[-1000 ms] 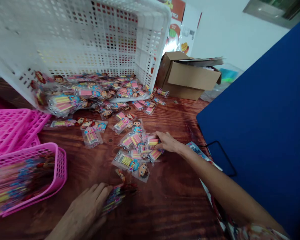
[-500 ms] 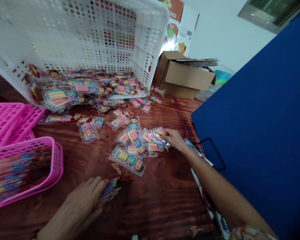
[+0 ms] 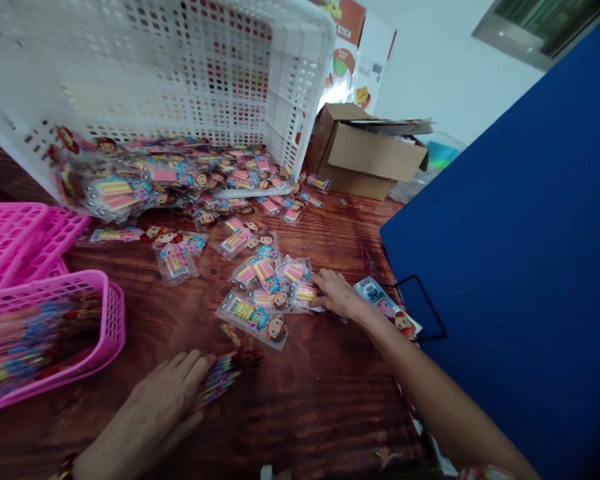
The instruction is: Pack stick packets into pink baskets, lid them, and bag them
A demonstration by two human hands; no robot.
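My left hand (image 3: 165,400) is closed around a stack of flat packets (image 3: 219,381) held low over the table, their edges facing right. My right hand (image 3: 337,293) has its fingers on a clear packet of pink and yellow sticks (image 3: 304,293) at the right side of a loose pile; the fingertips are partly hidden. Each packet bears a cartoon head and blue or pink lettering. A larger-looking packet (image 3: 253,319) lies flat at the front of the pile. Between the pile and my left hand is another small packet (image 3: 233,335).
A white basket (image 3: 300,87) lies on its side, packets spilling out. At left, a pink basket (image 3: 113,327) holds rows of packets beside more pink baskets (image 3: 10,240). A cardboard box (image 3: 365,157) stands behind. A blue panel (image 3: 505,200) borders the right; a blue packet (image 3: 387,307) lies nearby.
My right hand has moved slightly left and down over the pile, and the packet at its far right edge has shifted. My left hand keeps its stack almost in place.
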